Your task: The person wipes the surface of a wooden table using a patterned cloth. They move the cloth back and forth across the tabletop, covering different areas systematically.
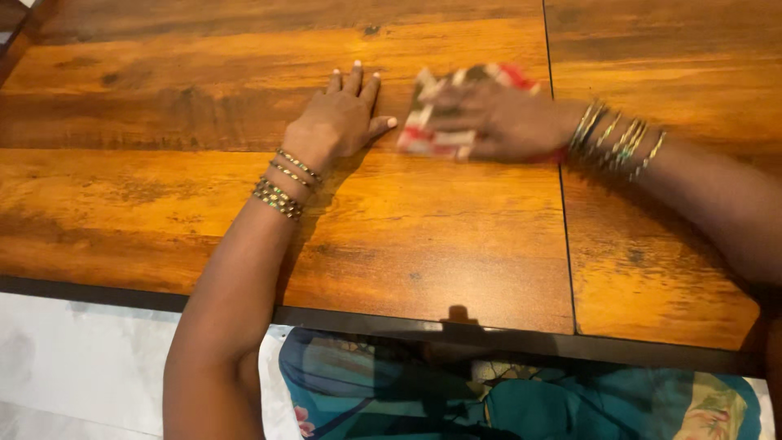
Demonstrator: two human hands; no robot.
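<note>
My left hand (338,122) lies flat on the wooden worktop (163,204), palm down, its fingers (355,81) straight and close together, holding nothing, with the thumb stuck out to the right so that its tip comes just beside the near edge of the cloth (432,134). The cloth is a small folded piece in red, white and a darker stripe, lying toward the far side of the worktop, right by the seam (562,204) between the two boards. My right hand (505,122) rests on top of it, palm down, fingers spread flat and pressing on the fabric rather than pinching it; that hand and the cloth are blurred, so I cannot tell how many layers lie under my palm or which edge is the fold. Bangles sit on both wrists, a few on the left (281,189) and a longer stack on the right (619,138). I judge that I am in the middle of smoothing or pressing the folded cloth flat. The next move, as I read it, calls for a steady flat palm and an even push, so the layers do not slide apart, with the left hand close enough to pin the near edge.
</note>
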